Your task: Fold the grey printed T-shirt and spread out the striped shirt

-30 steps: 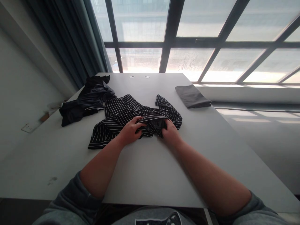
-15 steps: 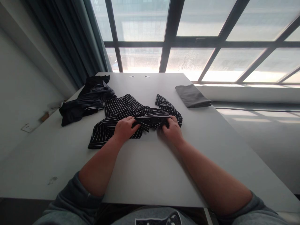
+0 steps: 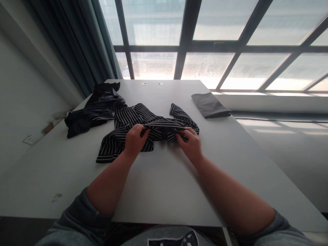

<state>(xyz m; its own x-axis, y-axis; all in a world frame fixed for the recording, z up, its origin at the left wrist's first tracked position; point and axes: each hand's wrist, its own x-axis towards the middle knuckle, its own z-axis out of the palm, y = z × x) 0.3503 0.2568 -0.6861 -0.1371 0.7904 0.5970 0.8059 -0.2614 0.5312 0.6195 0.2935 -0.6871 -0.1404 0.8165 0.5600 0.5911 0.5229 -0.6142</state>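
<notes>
A black shirt with white stripes (image 3: 133, 116) lies crumpled across the middle of the white table (image 3: 159, 184). One sleeve stretches out toward the near left, and the other curves away at the right. My left hand (image 3: 135, 139) pinches the shirt's near edge, thumb and fingers closed on the cloth. Farther right along that same edge, my right hand (image 3: 190, 143) also grips the fabric, its fingertips tucked partly under a fold. Between both hands the edge is lifted slightly off the tabletop. Which part of the shirt this edge is, I cannot tell.
A rumpled pile of dark clothes (image 3: 96, 109) lies at the table's left side. On the far right rests a folded grey cloth (image 3: 210, 105). Two round white fittings (image 3: 160, 84) sit near the back edge. Behind stand a window and a dark curtain (image 3: 74, 44).
My left hand has shifted slightly left and its grip on the shirt edge has changed. My right hand's fingers have moved along the cloth, and the loose folds between the hands hang differently.
</notes>
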